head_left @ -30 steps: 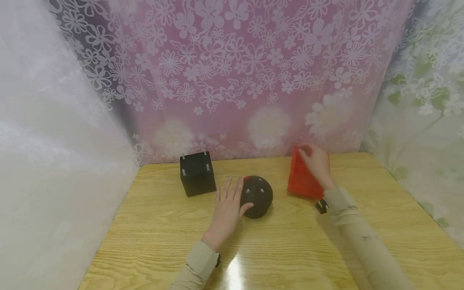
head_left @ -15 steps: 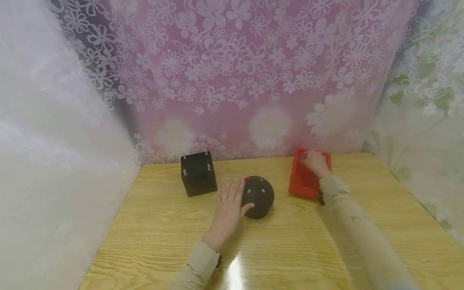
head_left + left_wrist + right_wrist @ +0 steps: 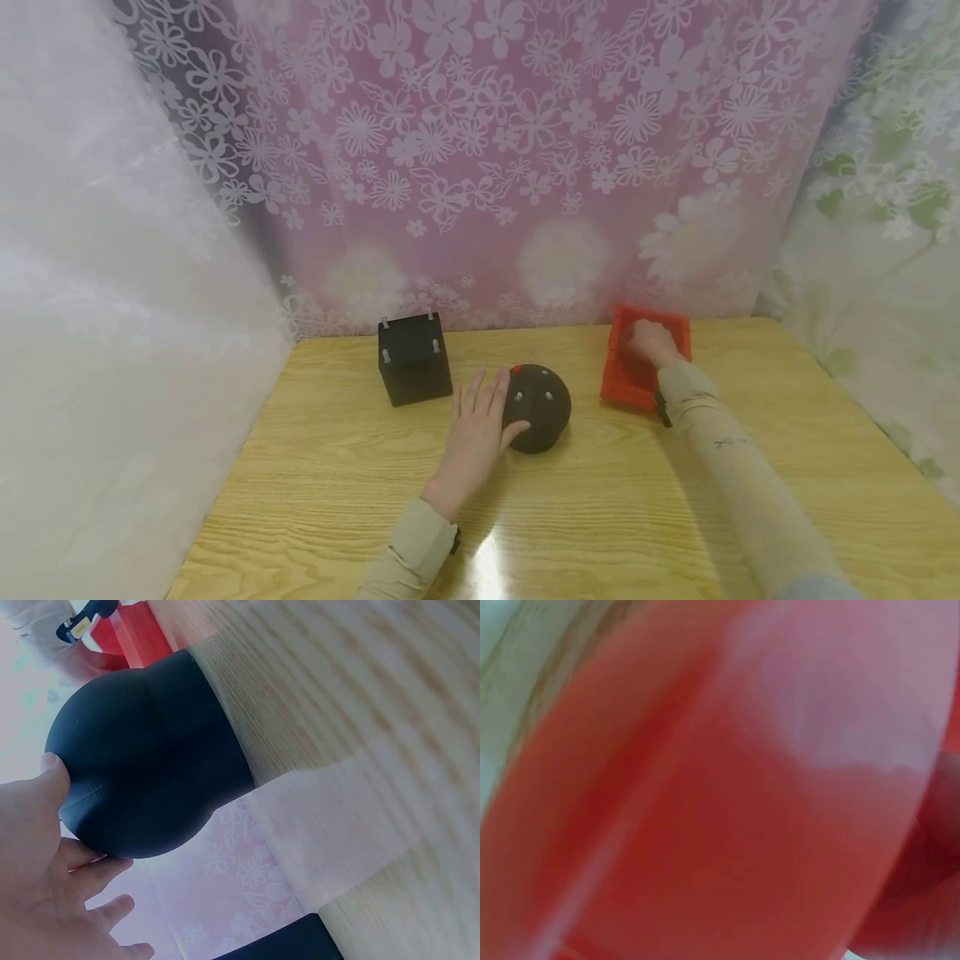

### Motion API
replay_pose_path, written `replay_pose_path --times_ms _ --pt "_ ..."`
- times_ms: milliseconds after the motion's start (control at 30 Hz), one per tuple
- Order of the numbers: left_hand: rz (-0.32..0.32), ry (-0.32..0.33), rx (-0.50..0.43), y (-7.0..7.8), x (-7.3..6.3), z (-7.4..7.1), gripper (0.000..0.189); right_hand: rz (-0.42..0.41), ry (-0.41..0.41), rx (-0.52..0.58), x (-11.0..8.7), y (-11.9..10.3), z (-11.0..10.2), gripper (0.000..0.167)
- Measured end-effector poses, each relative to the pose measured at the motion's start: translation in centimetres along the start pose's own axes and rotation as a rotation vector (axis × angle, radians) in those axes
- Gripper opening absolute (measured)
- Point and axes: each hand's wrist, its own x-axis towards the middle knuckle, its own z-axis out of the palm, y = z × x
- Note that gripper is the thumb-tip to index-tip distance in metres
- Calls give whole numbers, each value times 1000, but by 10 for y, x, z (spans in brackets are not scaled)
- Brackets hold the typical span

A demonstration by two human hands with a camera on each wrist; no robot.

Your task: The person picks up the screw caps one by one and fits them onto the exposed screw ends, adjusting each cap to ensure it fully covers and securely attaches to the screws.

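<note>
A black ball-shaped holder (image 3: 543, 423) stands mid-table, with small silver pegs and a small red piece (image 3: 517, 368) on top. My left hand (image 3: 472, 442) rests against its left side, fingers spread and fairly straight. Seen from the left wrist, the thumb and a fingertip touch the black ball (image 3: 142, 757), which has a narrower base. My right hand (image 3: 651, 343) reaches down into a red open bin (image 3: 628, 398) at the back right. Its fingertips are hidden there. In the right wrist view, the red bin wall (image 3: 727, 847) fills most of the picture, blurred.
A black cube (image 3: 416, 379) with upright silver pegs on its top stands at the back left of the wooden table (image 3: 315, 500). A pink flowered curtain (image 3: 465, 167) hangs behind the table, and pale sheets flank both sides.
My right hand has moved from the bin's upper rim down into the bin. The bin has tilted from a more upright stance so its inside shows. My left hand stays at the ball.
</note>
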Motion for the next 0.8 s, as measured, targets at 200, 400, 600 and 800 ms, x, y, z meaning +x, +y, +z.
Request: replay_pose_path --times_ms 200,400,600,800 --pt "-2 -1 -2 1 0 0 81 -36 14 1 -1 5 0 10" --pt "-5 -5 -6 1 0 1 81 -59 16 1 0 7 -2 14" --pt "-13 -10 -7 2 0 1 80 -69 9 50 -5 6 -10 19" --pt "-12 -9 -17 1 0 0 80 -2 45 137 -9 7 -15 24"
